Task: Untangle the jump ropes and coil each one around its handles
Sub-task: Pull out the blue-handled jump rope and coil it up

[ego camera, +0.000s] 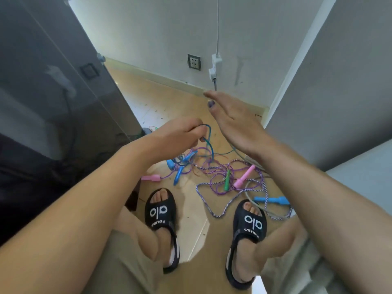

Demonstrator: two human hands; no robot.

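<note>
At frame center, the left hand [182, 133] pinches a blue rope [209, 141] above the tangled pile [220, 175]; the right hand [231, 122] hovers beside it, fingers [212, 95] straight.

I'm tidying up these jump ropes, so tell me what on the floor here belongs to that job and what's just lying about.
Part of the job:
- blue cord, pinched by the left hand
- tangled ropes
- pink handles
- green handle
- blue handles
- right hand, open, holding nothing

Just there:
- wall socket
- white plug and cable
- black sandals
</note>
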